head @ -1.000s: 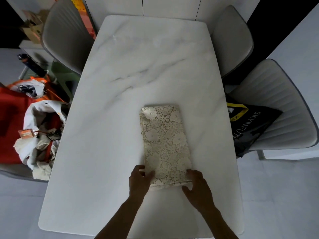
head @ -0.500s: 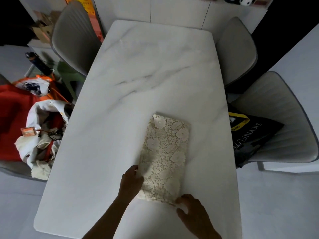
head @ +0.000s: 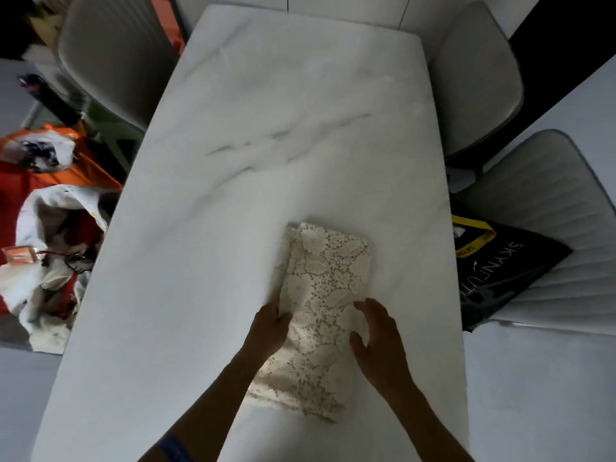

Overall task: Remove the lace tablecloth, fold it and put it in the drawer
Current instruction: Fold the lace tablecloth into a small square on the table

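Both hands, left (head: pixel 268 328) pinching, right (head: pixel 378 338) flat, on folded lace tablecloth (head: pixel 325 295); black bag (head: pixel 500 271) beside marble table (head: pixel 266 111).

Single head-worn wide-angle view, looking steeply down and forward along the marble table (head: pixel 266 95). Close over the near end, both forearms entering from the lower frame; chairs (head: pixel 476 78) bending outward at the upper corners.
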